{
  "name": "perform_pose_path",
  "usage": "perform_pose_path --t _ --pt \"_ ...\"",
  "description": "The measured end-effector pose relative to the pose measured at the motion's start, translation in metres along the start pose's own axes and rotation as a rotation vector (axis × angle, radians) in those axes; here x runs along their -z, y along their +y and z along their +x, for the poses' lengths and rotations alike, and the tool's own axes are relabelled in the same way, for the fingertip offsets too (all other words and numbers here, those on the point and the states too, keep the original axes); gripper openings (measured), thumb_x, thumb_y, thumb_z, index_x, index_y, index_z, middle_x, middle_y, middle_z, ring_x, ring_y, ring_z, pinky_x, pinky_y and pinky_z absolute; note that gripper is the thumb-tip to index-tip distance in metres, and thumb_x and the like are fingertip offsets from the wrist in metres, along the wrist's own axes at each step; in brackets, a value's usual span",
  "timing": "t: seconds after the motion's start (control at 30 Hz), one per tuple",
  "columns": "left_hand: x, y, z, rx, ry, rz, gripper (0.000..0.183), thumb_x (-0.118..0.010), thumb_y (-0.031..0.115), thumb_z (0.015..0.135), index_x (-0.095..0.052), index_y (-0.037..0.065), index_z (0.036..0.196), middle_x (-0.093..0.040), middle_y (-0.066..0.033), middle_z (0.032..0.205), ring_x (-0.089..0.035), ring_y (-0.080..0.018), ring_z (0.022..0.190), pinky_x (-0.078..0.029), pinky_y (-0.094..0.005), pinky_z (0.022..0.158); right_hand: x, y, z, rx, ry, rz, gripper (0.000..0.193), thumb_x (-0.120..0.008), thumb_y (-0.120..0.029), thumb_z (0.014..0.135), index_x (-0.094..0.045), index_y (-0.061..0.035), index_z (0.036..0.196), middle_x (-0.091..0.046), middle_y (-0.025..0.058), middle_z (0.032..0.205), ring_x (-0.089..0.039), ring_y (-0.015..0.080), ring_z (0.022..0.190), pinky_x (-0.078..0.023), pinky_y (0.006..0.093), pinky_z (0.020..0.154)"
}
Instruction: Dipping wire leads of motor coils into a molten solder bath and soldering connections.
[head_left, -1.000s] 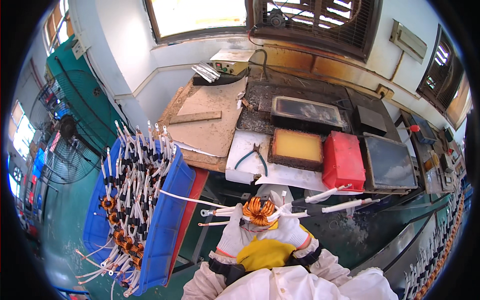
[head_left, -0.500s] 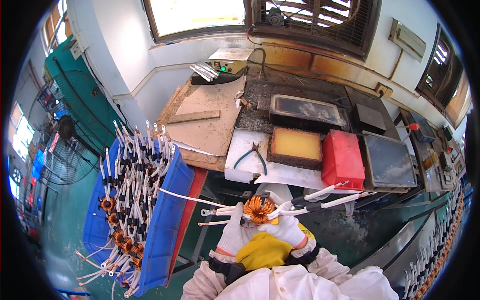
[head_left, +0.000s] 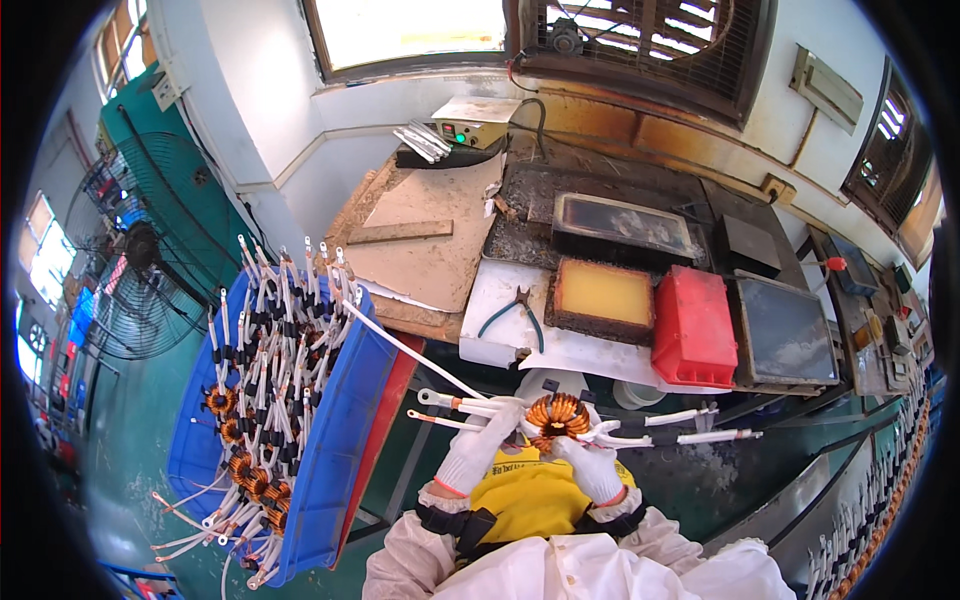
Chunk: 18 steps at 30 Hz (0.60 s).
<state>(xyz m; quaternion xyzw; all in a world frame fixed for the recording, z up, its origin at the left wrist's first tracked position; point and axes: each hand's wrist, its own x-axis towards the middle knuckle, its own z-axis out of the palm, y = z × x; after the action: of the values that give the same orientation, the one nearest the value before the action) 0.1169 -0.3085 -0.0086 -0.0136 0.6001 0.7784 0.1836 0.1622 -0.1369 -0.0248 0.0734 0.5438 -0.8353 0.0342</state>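
Note:
A copper-wound ring coil point(head_left: 557, 418) with white sleeved leads is held up in front of me. My left hand point(head_left: 476, 455), in a white glove, is closed on the coil's left side, where several leads with lug ends pass over the fingers. My right hand point(head_left: 594, 468), also gloved, pinches the coil's lower right edge beside the leads on that side. White leads with lugs point(head_left: 430, 397) point left, and others with bare tips point(head_left: 720, 437) point right. One long lead point(head_left: 415, 355) slants up toward the blue bin. The left fingertips are partly hidden behind the coil.
A blue bin point(head_left: 330, 440) full of similar coils stands at left, near a fan point(head_left: 140, 245). The bench holds cutting pliers point(head_left: 515, 315), a pan of yellowish material point(head_left: 603, 293), a red bin point(head_left: 695, 330), a dark-framed pot point(head_left: 625, 225) and a glass-topped tray point(head_left: 785, 330).
The coil has turned in my hands and moved slightly right. My right hand has shifted below its right edge. The right-hand leads now lie flatter, and the view has shifted a little.

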Motion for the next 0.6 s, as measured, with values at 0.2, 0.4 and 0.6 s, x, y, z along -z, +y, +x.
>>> perform_pose_path --t 0.2,0.4,0.6 --pt "0.008 -0.001 0.010 0.041 -0.141 0.004 0.032 -0.048 0.029 0.097 -0.060 0.001 0.110 -0.062 -0.0030 0.088 -0.057 -0.0068 0.077 -0.047 -0.0205 0.067 0.018 0.015 -0.005 -0.086 0.008 0.129 0.046 -0.066 -0.004 0.080 -0.046 -0.0023 0.122 -0.059 0.0062 0.112 -0.058 0.0141 0.100 -0.048 0.0284 0.089" --pt "0.013 -0.015 0.012 0.053 -0.115 -0.073 0.035 -0.047 0.031 0.098 -0.060 0.000 0.109 -0.062 -0.0040 0.091 -0.057 -0.0083 0.079 -0.047 -0.0225 0.069 0.015 0.003 -0.006 -0.070 -0.101 -0.098 0.043 -0.063 -0.001 0.081 -0.048 -0.0045 0.121 -0.058 0.0049 0.114 -0.056 0.0122 0.101 -0.047 0.0266 0.086" --pt "0.008 -0.012 0.008 0.057 -0.101 -0.228 0.031 -0.052 0.028 0.095 -0.056 0.002 0.112 -0.062 -0.0054 0.096 -0.060 -0.0110 0.083 -0.049 -0.0247 0.074 0.013 -0.004 -0.010 -0.024 -0.060 -0.073 0.051 -0.070 -0.002 0.078 -0.046 -0.0023 0.123 -0.058 0.0085 0.116 -0.058 0.0150 0.104 -0.046 0.0276 0.091"
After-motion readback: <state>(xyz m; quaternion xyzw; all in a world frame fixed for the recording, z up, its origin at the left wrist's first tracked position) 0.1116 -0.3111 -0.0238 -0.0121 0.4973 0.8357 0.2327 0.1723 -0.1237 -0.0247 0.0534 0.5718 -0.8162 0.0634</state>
